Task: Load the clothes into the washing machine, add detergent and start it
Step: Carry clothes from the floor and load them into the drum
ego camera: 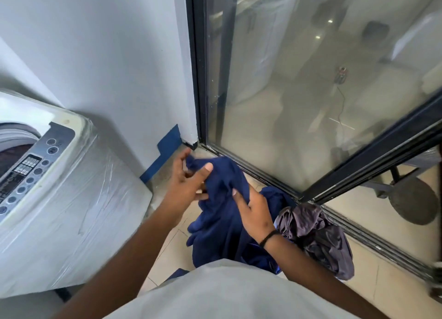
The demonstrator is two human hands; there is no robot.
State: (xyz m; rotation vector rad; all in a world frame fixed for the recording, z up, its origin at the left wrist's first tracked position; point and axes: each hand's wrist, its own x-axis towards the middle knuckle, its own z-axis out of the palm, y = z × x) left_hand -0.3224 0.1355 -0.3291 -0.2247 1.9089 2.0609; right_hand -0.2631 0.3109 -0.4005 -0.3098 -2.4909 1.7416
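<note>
Hands first: your left hand (189,182) and right hand (256,211) both pinch the navy garment (222,213), held above the floor (382,285), right of the washing machine (59,211).

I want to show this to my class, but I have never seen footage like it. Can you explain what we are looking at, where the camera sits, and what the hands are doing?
There is one picture, taken by a camera worn on a person's head, looking down at their own arms. No robot is involved. The left hand and right hand both hold a dark blue garment. A dark purplish-grey garment lies beside it, by the glass sliding door. On the left stands a top-loading washing machine, its opening uncovered and its button panel showing.
</note>
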